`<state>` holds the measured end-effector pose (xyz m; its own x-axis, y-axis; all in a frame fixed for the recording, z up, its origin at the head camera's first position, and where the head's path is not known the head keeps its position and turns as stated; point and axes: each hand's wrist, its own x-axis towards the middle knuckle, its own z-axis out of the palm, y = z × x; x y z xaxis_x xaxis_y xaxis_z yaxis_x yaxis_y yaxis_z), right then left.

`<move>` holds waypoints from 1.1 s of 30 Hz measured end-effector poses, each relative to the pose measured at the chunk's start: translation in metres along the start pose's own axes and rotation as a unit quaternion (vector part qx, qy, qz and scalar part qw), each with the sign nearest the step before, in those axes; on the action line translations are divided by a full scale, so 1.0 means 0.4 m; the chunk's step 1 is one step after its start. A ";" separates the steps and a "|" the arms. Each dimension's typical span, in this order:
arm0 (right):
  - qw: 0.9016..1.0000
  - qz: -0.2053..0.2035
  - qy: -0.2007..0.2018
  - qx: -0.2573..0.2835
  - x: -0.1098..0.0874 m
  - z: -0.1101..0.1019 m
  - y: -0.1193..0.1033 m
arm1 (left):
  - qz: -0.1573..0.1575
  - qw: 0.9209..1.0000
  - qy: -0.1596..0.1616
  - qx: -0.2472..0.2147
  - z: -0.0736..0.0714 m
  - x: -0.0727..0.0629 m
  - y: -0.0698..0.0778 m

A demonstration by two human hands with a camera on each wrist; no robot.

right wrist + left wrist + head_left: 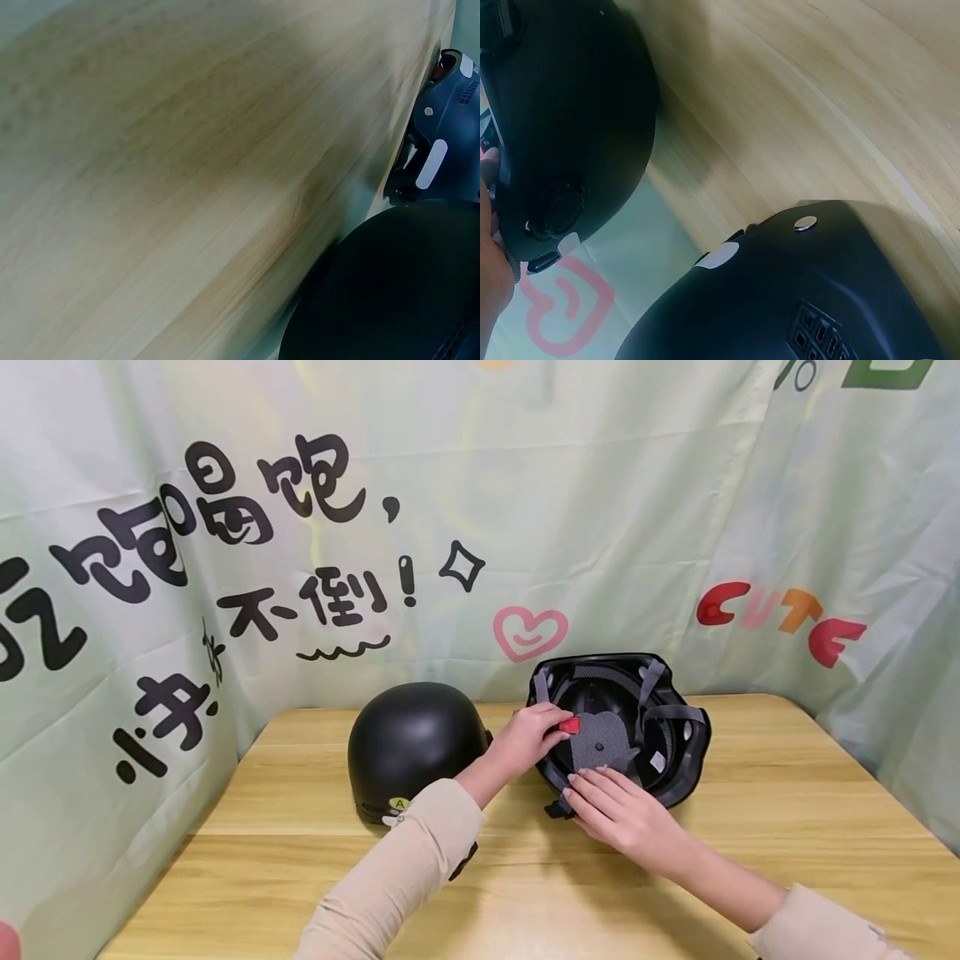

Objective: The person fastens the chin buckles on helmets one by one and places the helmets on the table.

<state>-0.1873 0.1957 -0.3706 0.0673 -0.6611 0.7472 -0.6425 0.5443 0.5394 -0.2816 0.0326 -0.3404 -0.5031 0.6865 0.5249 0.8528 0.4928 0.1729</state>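
A black helmet [701, 760] lies upturned on the table, its opening facing me, with grey straps [678, 713] and a grey mesh liner [603, 743] inside. At its left rim my left hand [525, 739] pinches a small red strap buckle part [570, 725] between thumb and fingertips. My right hand [626, 818] holds the near rim, its fingers laid over the edge and pointing inward; part of that rim is hidden beneath it. The helmet's smooth outer shell [577, 112] and a round knob [562, 208] show in the left wrist view.
A second black helmet [416, 743] stands dome up to the left, with a yellow sticker [399, 803] low on its front; my left forearm passes before it. Under both is a wooden table [795, 777]. A printed curtain [600, 527] hangs behind and at the sides.
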 end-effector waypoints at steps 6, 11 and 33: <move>0.999 -0.030 -0.011 -0.025 -0.008 0.008 -0.005 | 0.001 1.000 0.002 0.003 0.001 0.000 0.004; 0.999 -0.041 -0.013 -0.031 -0.015 0.008 -0.010 | -0.002 1.000 -0.001 0.007 0.001 -0.001 0.004; 0.964 0.208 0.000 0.168 0.007 -0.008 -0.009 | -0.020 1.000 0.006 -0.002 0.011 -0.005 0.001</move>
<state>-0.1824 0.1935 -0.3691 -0.2488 -0.4213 0.8721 -0.8244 0.5647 0.0376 -0.2810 0.0338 -0.3452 -0.5359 0.6593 0.5274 0.8322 0.5177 0.1985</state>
